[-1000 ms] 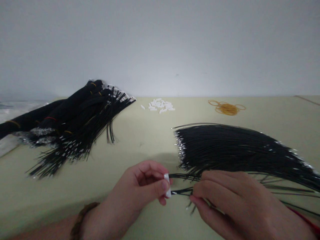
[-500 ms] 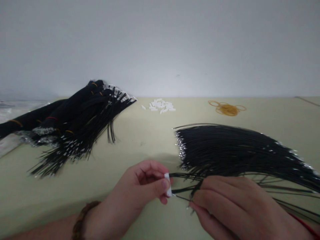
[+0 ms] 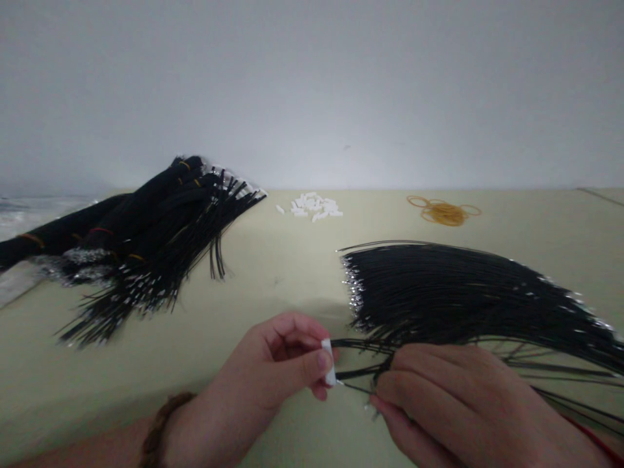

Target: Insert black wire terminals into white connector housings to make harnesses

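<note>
My left hand (image 3: 277,364) pinches a small white connector housing (image 3: 329,370) between thumb and fingers, low in the middle of the head view. Several thin black wires (image 3: 353,374) run from the housing's right side toward my right hand (image 3: 439,396). My right hand is closed on black wires. One wire, with a shiny metal end, spans from its fingertips to the lower end of the housing; whether that end is inside cannot be seen. A few loose wire tips show beneath the right fingers.
A wide fan of black wires (image 3: 429,286) with metal tips lies at right. Bundled black wires (image 3: 146,227) with rubber bands are heaped at left. White housings (image 3: 316,207) and yellow rubber bands (image 3: 444,212) lie near the wall (image 3: 312,91), beside clear plastic (image 3: 19,214) at far left.
Very little differs. The wire's metal end and the housing remain nearly in place, and both hands keep their grip with only a slight shift.
</note>
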A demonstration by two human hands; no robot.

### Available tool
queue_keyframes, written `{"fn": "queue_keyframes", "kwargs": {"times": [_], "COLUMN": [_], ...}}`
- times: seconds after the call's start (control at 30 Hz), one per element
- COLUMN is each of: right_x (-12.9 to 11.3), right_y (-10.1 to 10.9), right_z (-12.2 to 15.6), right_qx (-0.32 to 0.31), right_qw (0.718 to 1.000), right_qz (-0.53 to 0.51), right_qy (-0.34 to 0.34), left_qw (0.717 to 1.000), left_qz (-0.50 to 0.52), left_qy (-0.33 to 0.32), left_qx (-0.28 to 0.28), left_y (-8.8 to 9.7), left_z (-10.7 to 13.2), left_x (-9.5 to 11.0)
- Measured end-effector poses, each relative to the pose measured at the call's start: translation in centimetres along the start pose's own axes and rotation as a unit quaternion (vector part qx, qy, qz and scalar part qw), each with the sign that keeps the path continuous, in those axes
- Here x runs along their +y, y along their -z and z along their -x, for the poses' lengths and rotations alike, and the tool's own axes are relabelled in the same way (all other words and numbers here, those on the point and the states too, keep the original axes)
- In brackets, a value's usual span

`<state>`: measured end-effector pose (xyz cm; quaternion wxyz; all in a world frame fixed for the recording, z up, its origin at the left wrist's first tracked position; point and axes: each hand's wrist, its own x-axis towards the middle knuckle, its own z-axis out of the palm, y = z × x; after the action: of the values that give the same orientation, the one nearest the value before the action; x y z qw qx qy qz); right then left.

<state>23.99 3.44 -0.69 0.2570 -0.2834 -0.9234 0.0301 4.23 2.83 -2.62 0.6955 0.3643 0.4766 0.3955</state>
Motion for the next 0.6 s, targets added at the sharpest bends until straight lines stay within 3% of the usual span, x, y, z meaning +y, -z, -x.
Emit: {"fn": "queue_keyframes", "kwargs": {"times": [0.4,0.6], "right_x": [0.5,0.4], "right_y": [-0.6,-1.7], "right_z": [0.1,0.1], "right_qx": [-0.009,-0.012], "right_qw": [0.999,0.998], "right_qz": [-0.036,-0.056], "right_qy": [-0.032,-0.014], "left_qw": [1.0,0.998], "left_qz": [-0.017,-0.053], "left_qy": [0.006,-0.003], "left_qx": [0.019,0.031], "left_y": [-0.6,-0.8], "left_z": [0.0,0.3], "left_x": [0.3,0.5]}}
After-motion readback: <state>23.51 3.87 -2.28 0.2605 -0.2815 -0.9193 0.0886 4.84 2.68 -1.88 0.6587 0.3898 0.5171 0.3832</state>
